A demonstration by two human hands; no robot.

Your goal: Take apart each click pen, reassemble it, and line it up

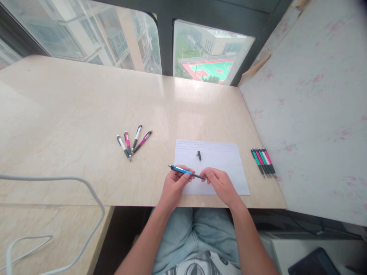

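Head view looks down on a pale beige, marble-patterned tabletop (71, 114) that fills most of the frame. A thin white cable (94, 194) loops over its near left part, at nine o'clock from the hands. A white rectangular sheet of paper (223, 160) lies flat near the front edge. Over the sheet's near left corner, the left hand (175, 185) and the right hand (220, 185) share a slim blue-and-black click pen (186, 172). The left grip is pinching the blue barrel, and the right grip is pinching the dark tip end. A fan of four pink, white and black pens (133, 143) lies at ten o'clock from the hands, well apart. A tight row of green, pink and black pens (263, 162) lies at three o'clock from the paper, near its edge. A small black pen part (198, 155) rests on the paper, at twelve o'clock from the hands.
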